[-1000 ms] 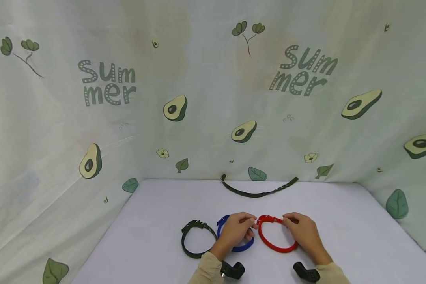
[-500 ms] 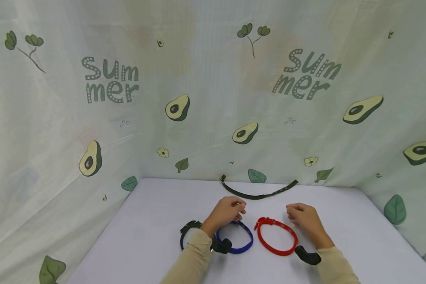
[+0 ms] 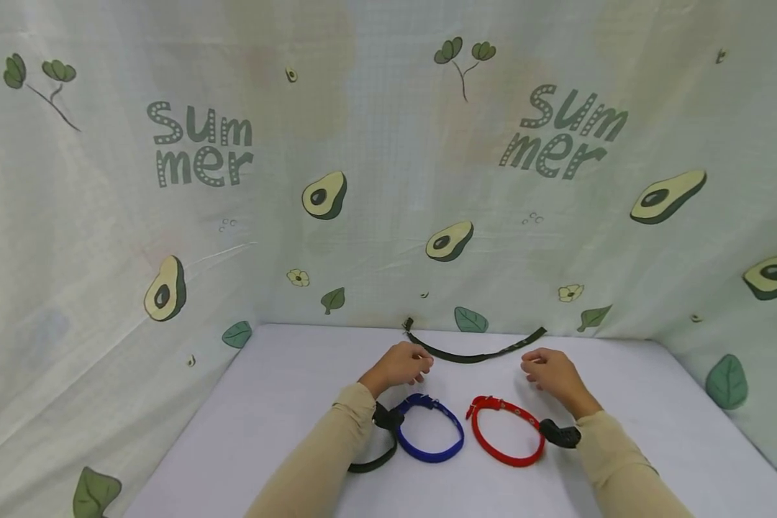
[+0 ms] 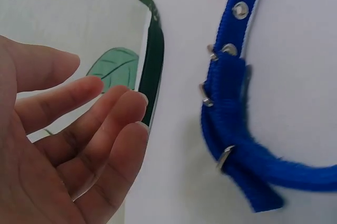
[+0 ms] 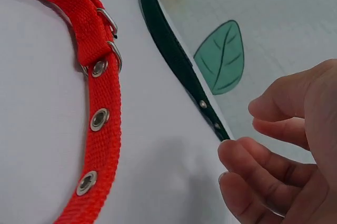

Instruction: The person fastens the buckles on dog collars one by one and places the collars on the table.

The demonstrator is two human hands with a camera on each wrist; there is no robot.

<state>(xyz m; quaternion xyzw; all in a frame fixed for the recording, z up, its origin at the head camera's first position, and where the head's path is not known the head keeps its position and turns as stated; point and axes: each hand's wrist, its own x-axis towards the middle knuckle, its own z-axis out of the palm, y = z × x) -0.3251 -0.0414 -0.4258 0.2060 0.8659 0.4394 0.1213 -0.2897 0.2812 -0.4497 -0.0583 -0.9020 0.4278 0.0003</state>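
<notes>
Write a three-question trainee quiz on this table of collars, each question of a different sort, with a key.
1. True or false: the left hand grips the blue collar.
2. Multiple choice: which collar lies unbuckled along the back edge of the table? A) the red collar B) the blue collar C) the dark green strap
3. Fill in: the right hand hovers near the strap and holds ____.

Key:
1. False; its fingers are loose and hold nothing.
2. C
3. nothing
</notes>
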